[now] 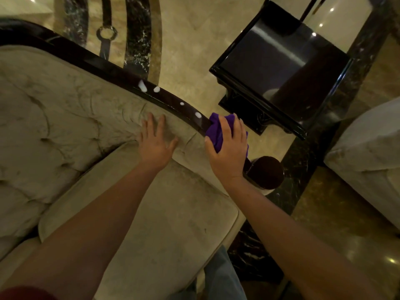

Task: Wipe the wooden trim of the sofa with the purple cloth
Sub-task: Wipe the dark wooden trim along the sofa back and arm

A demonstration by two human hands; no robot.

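A dark glossy wooden trim curves along the top of the beige tufted sofa and ends in a round knob. A few white foam spots sit on the trim. My right hand grips the purple cloth and presses it onto the trim just above the knob. Lying flat with fingers spread, my left hand rests on the sofa's padded arm beside the trim and holds nothing.
A black glossy side table stands close to the right of the trim. Another beige seat is at the right edge. Polished marble floor with dark inlay lies beyond. The seat cushion is below my arms.
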